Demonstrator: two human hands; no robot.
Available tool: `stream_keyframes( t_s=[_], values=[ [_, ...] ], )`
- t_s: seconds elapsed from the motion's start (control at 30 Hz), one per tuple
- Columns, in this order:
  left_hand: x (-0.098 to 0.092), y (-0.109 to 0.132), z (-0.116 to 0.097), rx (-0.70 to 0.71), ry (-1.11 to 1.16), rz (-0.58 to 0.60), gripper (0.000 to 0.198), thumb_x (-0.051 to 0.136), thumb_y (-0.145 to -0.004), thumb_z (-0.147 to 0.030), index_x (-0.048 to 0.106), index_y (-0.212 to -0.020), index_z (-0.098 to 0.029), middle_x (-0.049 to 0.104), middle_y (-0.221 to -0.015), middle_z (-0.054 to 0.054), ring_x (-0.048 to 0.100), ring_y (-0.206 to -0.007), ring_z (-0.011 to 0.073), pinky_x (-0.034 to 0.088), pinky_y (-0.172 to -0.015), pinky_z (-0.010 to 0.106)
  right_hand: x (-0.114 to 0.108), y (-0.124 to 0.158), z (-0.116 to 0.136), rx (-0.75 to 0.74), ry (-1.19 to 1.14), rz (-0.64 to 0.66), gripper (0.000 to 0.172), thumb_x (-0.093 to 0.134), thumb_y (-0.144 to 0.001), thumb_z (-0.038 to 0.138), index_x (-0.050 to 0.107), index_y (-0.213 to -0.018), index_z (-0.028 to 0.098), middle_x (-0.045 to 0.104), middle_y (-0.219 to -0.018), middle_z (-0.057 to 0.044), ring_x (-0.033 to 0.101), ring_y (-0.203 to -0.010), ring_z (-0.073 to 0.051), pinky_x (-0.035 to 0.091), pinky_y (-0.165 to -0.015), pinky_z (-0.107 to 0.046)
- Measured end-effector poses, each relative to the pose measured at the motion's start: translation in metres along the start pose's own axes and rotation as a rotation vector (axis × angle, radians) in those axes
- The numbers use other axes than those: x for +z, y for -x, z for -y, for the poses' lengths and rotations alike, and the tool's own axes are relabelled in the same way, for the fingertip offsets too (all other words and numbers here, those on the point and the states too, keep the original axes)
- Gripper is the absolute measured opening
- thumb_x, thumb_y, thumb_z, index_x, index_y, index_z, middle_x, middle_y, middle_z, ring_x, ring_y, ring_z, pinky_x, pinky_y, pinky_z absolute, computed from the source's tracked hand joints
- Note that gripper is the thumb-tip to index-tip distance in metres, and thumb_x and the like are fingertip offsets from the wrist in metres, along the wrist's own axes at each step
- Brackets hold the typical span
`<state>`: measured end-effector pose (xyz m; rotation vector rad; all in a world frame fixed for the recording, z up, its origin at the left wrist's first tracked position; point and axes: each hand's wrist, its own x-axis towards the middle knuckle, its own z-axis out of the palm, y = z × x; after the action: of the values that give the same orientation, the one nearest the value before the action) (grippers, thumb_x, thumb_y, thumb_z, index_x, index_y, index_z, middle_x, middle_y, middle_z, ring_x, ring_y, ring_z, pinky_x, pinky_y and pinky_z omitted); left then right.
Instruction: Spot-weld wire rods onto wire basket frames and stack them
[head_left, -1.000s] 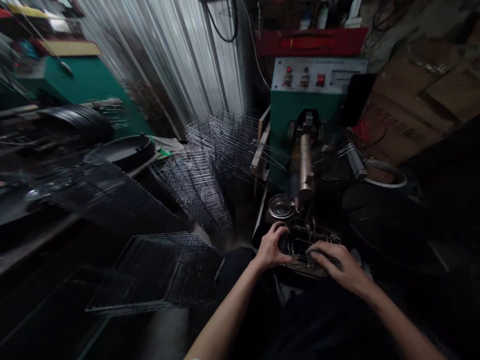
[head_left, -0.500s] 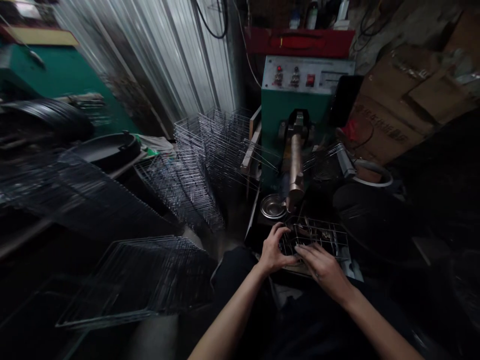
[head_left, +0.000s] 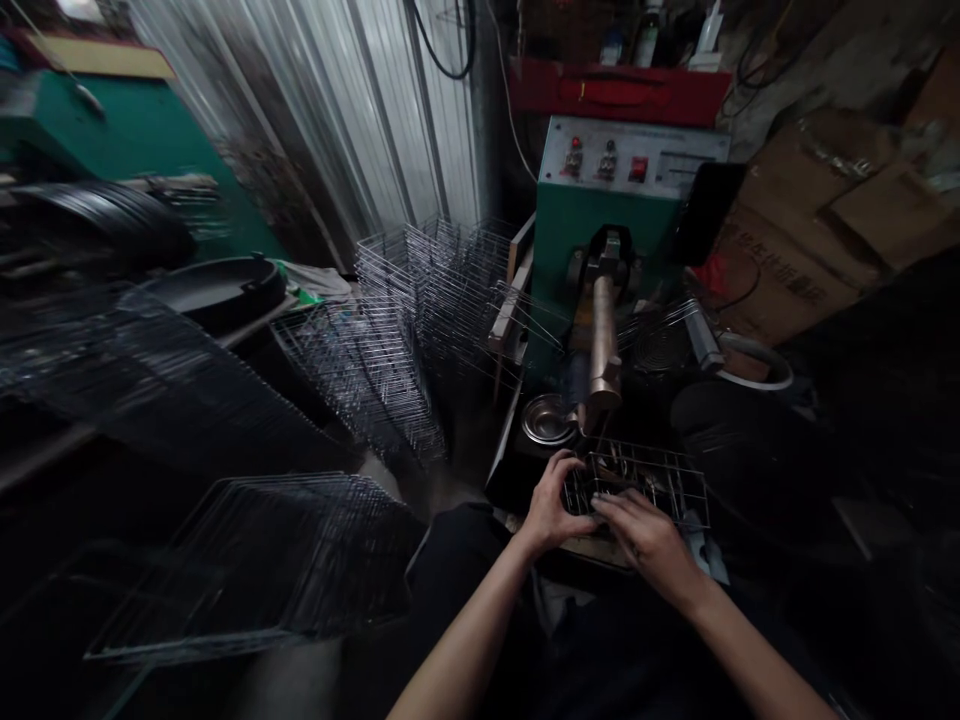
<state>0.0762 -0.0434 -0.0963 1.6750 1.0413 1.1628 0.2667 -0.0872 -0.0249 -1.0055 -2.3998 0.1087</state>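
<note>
A small wire rack [head_left: 645,478] lies flat on the bench just below the copper-coloured arm [head_left: 602,345] of a green machine [head_left: 600,225]. My left hand [head_left: 553,505] grips the rack's near left edge with curled fingers. My right hand [head_left: 649,535] rests on the rack's near edge beside it, fingers closed over the wires. A small round metal dish [head_left: 547,420] sits just left of the machine's arm, a little beyond my left hand.
Stacks of finished wire racks [head_left: 420,330] stand left of the machine, and another pile [head_left: 255,560] lies low at the front left. Dark round pans [head_left: 217,290] sit on the left bench. Cardboard [head_left: 810,230] leans at the right. A corrugated metal wall [head_left: 337,120] stands behind.
My right hand has slid left along the rack's near edge, close to my left hand. The rack has shifted slightly right and lies flatter under the machine's arm.
</note>
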Motion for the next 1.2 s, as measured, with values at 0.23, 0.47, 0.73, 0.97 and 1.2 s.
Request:
stream_keyframes(
  t_s=[0.23,0.47,0.73,0.97,1.2],
  values=[
    [-0.001,0.002,-0.006,-0.019,-0.017,-0.019,0.075,0.088,-0.054,-0.024,0.056,-0.122,-0.026,0.043,-0.145,0.011,0.052,-0.129,0.0314,0.048,-0.104,0.043,-0.004,-0.002,0.001,-0.013,0.010,0.011,0.043,0.050,-0.095,0.007,0.063,-0.132,0.023,0.074,-0.118,-0.009,0.072,-0.105,-0.023,0.057,-0.099,-0.045],
    [-0.003,0.002,-0.007,-0.016,-0.021,-0.021,0.073,0.087,-0.053,-0.021,0.056,-0.120,-0.026,0.043,-0.144,0.011,0.052,-0.128,0.0309,0.047,-0.105,0.044,-0.003,-0.003,0.000,-0.021,0.013,0.023,0.043,0.046,-0.095,0.006,0.062,-0.131,0.022,0.075,-0.116,-0.010,0.072,-0.106,-0.022,0.057,-0.099,-0.045],
    [-0.007,0.001,-0.007,-0.007,-0.004,-0.026,0.074,0.088,-0.050,-0.020,0.057,-0.117,-0.025,0.044,-0.143,0.011,0.051,-0.129,0.0324,0.048,-0.104,0.044,-0.001,-0.007,0.001,-0.040,-0.024,0.016,0.038,0.048,-0.095,0.008,0.065,-0.127,0.022,0.075,-0.115,-0.010,0.073,-0.104,-0.022,0.058,-0.097,-0.045],
    [-0.007,0.003,-0.009,-0.011,-0.019,-0.049,0.072,0.087,-0.055,-0.023,0.057,-0.120,-0.025,0.047,-0.141,0.010,0.050,-0.131,0.0318,0.047,-0.105,0.046,-0.004,-0.011,0.002,-0.035,-0.031,0.011,0.035,0.048,-0.097,0.010,0.065,-0.125,0.021,0.075,-0.114,-0.010,0.072,-0.105,-0.022,0.059,-0.094,-0.042],
    [-0.011,-0.014,-0.006,0.002,-0.019,-0.046,0.072,0.089,-0.057,-0.026,0.057,-0.122,-0.024,0.048,-0.140,0.009,0.052,-0.128,0.0299,0.047,-0.105,0.044,-0.001,-0.023,-0.012,-0.032,-0.007,0.019,0.034,0.048,-0.096,0.008,0.065,-0.123,0.021,0.075,-0.115,-0.010,0.072,-0.105,-0.024,0.056,-0.098,-0.049]
  ],
)
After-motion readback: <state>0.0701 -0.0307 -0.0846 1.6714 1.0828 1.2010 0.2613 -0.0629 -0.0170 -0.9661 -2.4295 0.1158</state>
